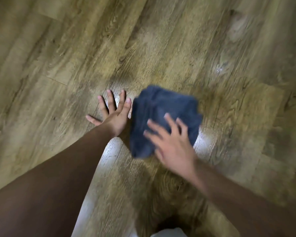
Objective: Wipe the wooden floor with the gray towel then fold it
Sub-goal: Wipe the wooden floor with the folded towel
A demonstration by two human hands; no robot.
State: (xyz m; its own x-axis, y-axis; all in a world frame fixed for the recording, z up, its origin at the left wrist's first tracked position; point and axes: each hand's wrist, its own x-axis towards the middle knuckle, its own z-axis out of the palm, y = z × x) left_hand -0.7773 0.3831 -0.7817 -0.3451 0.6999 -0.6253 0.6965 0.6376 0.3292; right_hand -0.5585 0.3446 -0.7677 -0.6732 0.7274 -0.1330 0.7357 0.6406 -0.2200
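Hidden: part of the gray towel lay under the right hand, so its near edge could not be followed all the way; both forearms ran out of view at the bottom corners.
Hard to make out: the right hand and the towel were smeared with blur, and the towel's folds and weave did not read clearly; I could not tell how many layers it had.
Cut off: a pale shape at the bottom edge was only partly in view, and what it was I could not tell.
Writing: none that I could read, on the towel or on the boards.
Towel: it sat bunched and rumpled on the wooden floor, near the middle of the scene, just right of the left hand.
Right hand: flat on top of the towel's near part, fingers straight and spread, pressing down rather than curling round the cloth.
Left hand: the left hand was planted palm down on the bare boards, fingers splayed wide, grasping nothing, its little-finger side just beside the towel's left edge; whether they touched I could not tell.
Floor: brown planks with strong grain ran slantwise, and bright glare lay on the boards between the arms and beside the towel.
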